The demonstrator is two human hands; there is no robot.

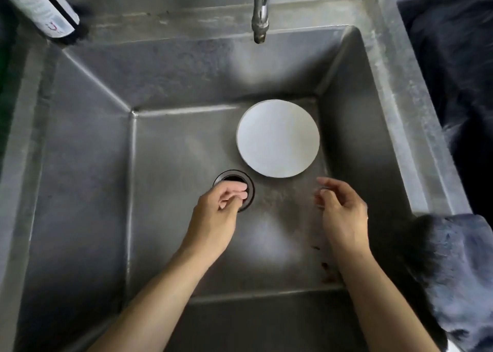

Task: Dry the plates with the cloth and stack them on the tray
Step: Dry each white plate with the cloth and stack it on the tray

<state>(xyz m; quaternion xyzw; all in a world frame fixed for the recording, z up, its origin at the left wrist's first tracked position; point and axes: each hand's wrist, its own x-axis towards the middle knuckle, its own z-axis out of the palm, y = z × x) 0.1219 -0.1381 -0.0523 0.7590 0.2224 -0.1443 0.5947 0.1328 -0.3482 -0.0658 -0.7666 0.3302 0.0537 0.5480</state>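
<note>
A round white plate [278, 137] lies flat on the floor of a deep steel sink [88, 143], at the back right. Both my hands hang inside the sink, nearer to me than the plate. My left hand [217, 210] hovers over the drain [234, 189] with fingers loosely curled and holds nothing. Just below the plate's near edge is my right hand [341, 210], fingers loosely bent, empty, not touching the plate. A dark grey-blue cloth [453, 269] is draped over the sink's right rim at the front.
The tap [260, 12] juts over the sink's back wall. A dark bottle with a white label [45, 10] stands at the back left corner. Dark fabric [453, 58] lies on the surface right of the sink.
</note>
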